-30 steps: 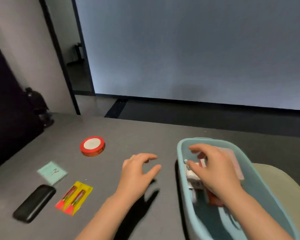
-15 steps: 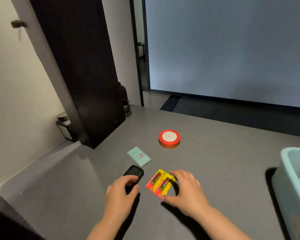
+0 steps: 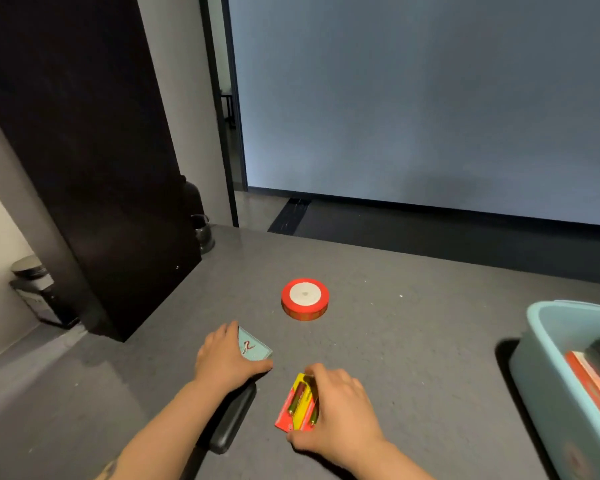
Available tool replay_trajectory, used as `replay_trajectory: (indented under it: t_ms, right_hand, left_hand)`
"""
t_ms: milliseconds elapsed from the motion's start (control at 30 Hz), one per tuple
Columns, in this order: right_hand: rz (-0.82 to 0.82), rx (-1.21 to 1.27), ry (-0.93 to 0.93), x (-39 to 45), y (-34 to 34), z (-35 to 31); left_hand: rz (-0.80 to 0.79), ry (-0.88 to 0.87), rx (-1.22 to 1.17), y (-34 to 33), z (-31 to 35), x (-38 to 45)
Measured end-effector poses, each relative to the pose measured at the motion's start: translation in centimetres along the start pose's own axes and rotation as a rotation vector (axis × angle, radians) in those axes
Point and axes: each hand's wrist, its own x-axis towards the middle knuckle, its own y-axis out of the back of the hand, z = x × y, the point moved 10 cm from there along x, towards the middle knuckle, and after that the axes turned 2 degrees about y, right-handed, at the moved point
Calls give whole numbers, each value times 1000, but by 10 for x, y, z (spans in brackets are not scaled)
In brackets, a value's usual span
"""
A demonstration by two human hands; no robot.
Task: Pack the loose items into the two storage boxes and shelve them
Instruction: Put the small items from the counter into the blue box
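Battery pack (image 3: 300, 403): flat card, yellow centre with red edges, 2 cells visible under the blister. It lies on the grey table (image 3: 413, 341) near the front. Right hand (image 3: 340, 410) is curled over its right side, thumb at the near corner, fingertips at the far corner, gripping the pack.

Left hand (image 3: 227, 358) covers the left half of a pale teal card box (image 3: 255, 348) with a red mark on top, thumb along its near edge, fingers at the far edge, grasping it. Box still sits on the table. Black case (image 3: 232, 420), rounded and oblong, lies just under the left wrist and forearm, untouched by the fingers.

Red ribbon spool (image 3: 305, 299) with a white centre sits flat, farther back, well apart from both hands.

Light blue storage box (image 3: 541, 358) at the right edge, partly cropped, holds red and dark flat items. Open tabletop between hands and box. Dark cabinet (image 3: 94, 150) stands on the table's left rear. Table's far edge runs behind the spool, dark floor beyond.
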Motion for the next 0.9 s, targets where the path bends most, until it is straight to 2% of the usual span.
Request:
replay_trajectory:
  t_ms: [200, 400, 567, 700, 767, 900]
  right_hand:
    - [70, 122, -88, -19, 38, 30]
    - [206, 154, -98, -81, 153, 64]
    - [324, 17, -139, -145, 257, 123]
    - [374, 1, -266, -172, 301, 196]
    - [352, -58, -285, -172, 305, 224]
    - [193, -217, -226, -146, 288, 251]
  left_hand:
    - [112, -71, -188, 19, 31, -22]
    - [107, -354, -390, 23, 148, -81]
    - [108, -474, -487, 6, 237, -134]
    - [49, -540, -525, -22, 287, -164]
    - [32, -554, -549, -32, 306, -171]
    - [35, -565, -583, -40, 336, -177]
